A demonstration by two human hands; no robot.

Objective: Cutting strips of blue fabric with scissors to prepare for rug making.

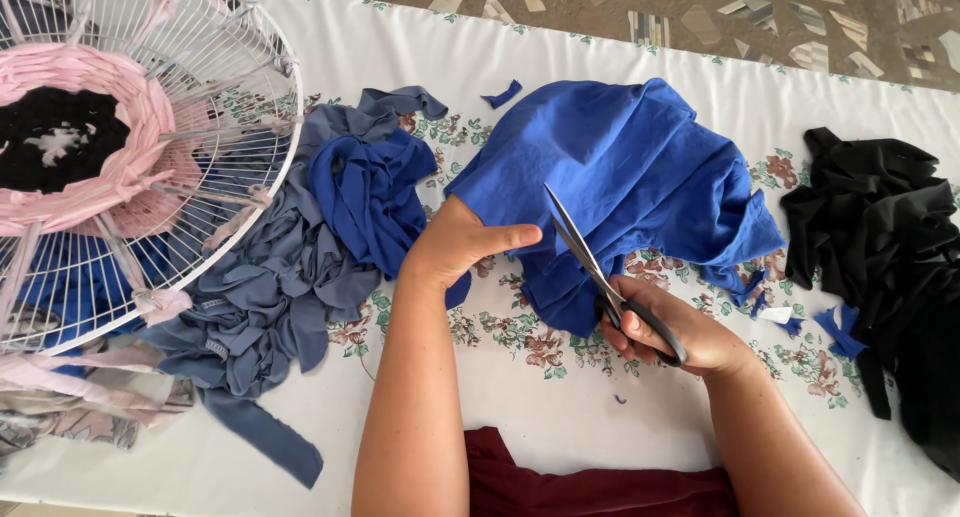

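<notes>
Leftmost, a white wire fan guard [255, 177] w/ pink woven strips sits on the flowered tablecloth [560, 397]. Next, a heap of grey-blue strips [270, 297] and blue strips [370, 192]. Left hand [455, 242] grips the edge of the blue fabric [630, 167], mid-table. Right hand [680, 327] is closed round the scissors [600, 277], blades parted vs the cloth's lower edge. Far right: black fabric [880, 227].

Left hand [455, 245] clenched, thumb out; right hand [680, 332] apparently curled, fingers [625, 327] bent.
</notes>
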